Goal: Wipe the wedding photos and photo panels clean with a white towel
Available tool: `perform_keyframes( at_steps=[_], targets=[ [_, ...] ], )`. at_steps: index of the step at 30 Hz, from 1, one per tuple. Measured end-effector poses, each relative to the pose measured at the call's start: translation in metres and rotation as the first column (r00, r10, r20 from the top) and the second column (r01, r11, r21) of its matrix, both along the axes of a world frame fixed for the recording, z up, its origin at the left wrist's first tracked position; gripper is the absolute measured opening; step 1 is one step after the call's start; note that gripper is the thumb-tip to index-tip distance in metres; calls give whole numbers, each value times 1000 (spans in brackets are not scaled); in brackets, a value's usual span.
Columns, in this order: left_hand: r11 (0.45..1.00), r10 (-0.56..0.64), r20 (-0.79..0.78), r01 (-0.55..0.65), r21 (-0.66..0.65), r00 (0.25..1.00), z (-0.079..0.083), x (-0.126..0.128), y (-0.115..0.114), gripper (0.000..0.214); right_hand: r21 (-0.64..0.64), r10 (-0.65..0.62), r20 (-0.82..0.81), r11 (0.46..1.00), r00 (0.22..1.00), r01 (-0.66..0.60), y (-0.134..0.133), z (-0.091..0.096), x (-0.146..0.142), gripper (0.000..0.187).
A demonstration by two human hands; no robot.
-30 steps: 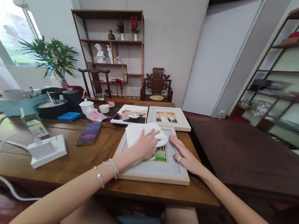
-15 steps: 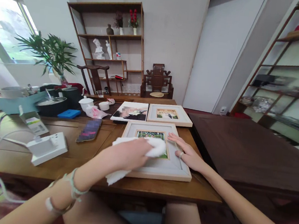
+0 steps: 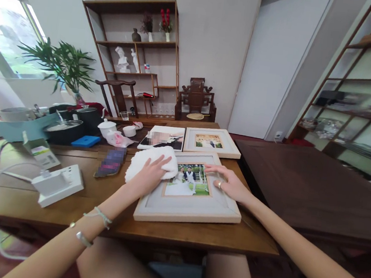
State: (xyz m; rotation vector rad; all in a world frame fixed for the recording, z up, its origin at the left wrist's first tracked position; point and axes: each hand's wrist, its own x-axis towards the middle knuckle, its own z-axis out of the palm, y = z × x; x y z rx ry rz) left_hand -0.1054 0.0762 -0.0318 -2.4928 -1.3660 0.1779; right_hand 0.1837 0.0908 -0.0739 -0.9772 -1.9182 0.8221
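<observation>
the near frame (image 3: pixel 188 208) lies flat on the wooden table (image 3: pixel 104 217), photo (image 3: pixel 188 184) facing up. a bunched white cloth (image 3: pixel 138 162) covers the near frame's far left part and spills past its edge. the left hand (image 3: pixel 152 173) presses on that cloth, fingers spread (a bangle (image 3: pixel 84 239) circles the forearm). the right hand (image 3: pixel 232 185) rests loosely open on the near frame's right side. just beyond the near frame lies a second frame (image 3: pixel 229 145).
</observation>
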Motion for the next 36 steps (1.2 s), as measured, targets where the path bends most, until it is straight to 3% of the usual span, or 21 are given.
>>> perform_keyframes(
  at_steps=[5, 11, 17, 28, 32, 36],
  targets=[
    [1000, -4, 29, 3, 14, 1000, 1, 0, -3, 49, 108, 46, 141, 992, 989, -62, 7, -12, 8, 56],
    [985, 129, 216, -149, 82, 968, 12, 7, 6, 37, 223, 58, 187, 970, 981, -100, 8, -22, 13, 50],
    [974, 149, 257, -187, 129, 955, 9, 11, 20, 35, 253, 58, 179, 962, 982, -103, 5, -22, 11, 47],
    [974, 128, 244, -168, 152, 961, 9, 11, 13, 38, 251, 13, 137, 967, 990, -47, 2, -14, 9, 53],
    [997, 74, 105, -77, 25, 992, 12, 18, -5, 36, 252, 27, 149, 966, 989, -64, 6, -21, 11, 49],
    [980, 41, 27, -34, -194, 999, 33, 25, -56, 34, 245, 36, 162, 967, 986, -75, 7, -25, 12, 50]
  ],
)
